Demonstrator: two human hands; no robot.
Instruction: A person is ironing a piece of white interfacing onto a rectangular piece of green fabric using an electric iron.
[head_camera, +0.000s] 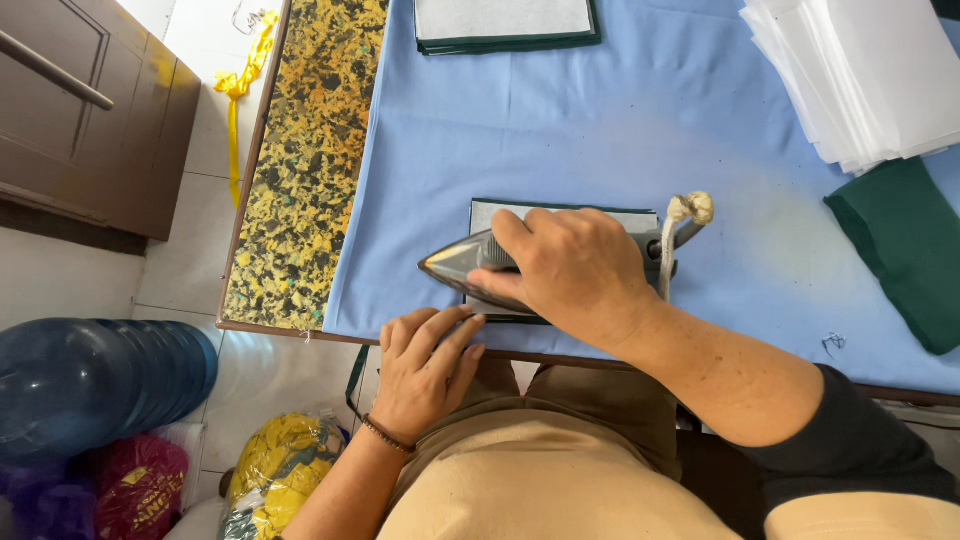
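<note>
My right hand (575, 268) grips the handle of a grey metal iron (458, 262), whose tip points left. The iron rests on a small green-edged fabric piece with a white layer on top (560, 212), lying on the light blue ironing cloth (560, 110). My left hand (425, 362) lies flat with fingers spread at the table's near edge, touching the blue cloth just below the iron's tip. A cord wrapped in white cloth (688, 210) rises from the iron's rear.
A stack of white sheets (865, 70) sits at the far right, dark green fabric (905, 250) below it. Another green-edged piece (505, 22) lies at the top. Mottled yellow foam (305, 160) shows left of the cloth. Blue water jugs (90, 385) and bags stand on the floor.
</note>
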